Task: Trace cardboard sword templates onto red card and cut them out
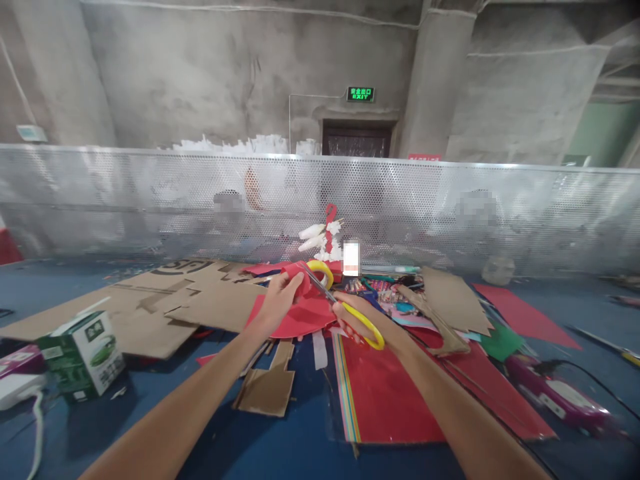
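Note:
My left hand (pixel 283 297) is closed on a piece of red paper (pixel 299 272), pinched near its edge. In my right hand (pixel 356 316) are scissors with a yellow handle (pixel 367 325), their metal blades pointing up and left at the paper. A yellow ring-shaped thing (pixel 323 272) shows just behind the blades. Below the hands lies a larger red sheet (pixel 295 315). Whether the blades touch the paper is too small to tell.
Flat cardboard (pixel 150 300) spreads at the left, with a green and white box (pixel 83 357) before it. A stack of red paper (pixel 385 400) lies front right. A perforated metal screen (pixel 200 200) stands behind white flowers (pixel 327 237).

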{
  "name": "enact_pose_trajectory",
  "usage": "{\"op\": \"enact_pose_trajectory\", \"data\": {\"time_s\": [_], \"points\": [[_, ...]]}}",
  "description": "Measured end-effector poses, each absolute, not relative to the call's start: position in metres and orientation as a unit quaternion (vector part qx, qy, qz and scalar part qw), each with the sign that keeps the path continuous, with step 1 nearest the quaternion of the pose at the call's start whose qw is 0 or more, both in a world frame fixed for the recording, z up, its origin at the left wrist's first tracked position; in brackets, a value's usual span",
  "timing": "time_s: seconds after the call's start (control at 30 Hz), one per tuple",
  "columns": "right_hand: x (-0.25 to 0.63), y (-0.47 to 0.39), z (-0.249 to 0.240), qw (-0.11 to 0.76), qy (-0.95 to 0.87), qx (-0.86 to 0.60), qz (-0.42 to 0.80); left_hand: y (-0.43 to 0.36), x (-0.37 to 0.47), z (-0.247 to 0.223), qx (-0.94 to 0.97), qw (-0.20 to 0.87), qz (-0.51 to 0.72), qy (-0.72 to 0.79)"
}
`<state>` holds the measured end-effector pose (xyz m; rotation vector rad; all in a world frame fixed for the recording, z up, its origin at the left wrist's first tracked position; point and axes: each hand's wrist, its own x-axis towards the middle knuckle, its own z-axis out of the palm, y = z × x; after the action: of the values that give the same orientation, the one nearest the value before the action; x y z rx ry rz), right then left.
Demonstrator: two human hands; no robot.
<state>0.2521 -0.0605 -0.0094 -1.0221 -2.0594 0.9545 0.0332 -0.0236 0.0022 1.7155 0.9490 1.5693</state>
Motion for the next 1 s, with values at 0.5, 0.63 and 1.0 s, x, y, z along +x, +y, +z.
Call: {"op": "enact_pose_trajectory", "data": {"time_s": [0.5, 0.63, 1.0], "points": [[0.261, -0.056, -0.01, 0.305, -0.808, -0.36, 0.351, -0.023, 0.029, 0.004, 0.678, 0.357, 0.541, 0.347], [0.264, -0.055, -0.007, 0.292, -0.812, -0.364, 0.35, -0.021, 0.028, 0.004, 0.679, 0.36, 0.54, 0.343], [0.276, -0.062, 0.0, 0.258, -0.838, -0.353, 0.328, -0.022, 0.024, 0.007, 0.704, 0.368, 0.507, 0.334]]}}
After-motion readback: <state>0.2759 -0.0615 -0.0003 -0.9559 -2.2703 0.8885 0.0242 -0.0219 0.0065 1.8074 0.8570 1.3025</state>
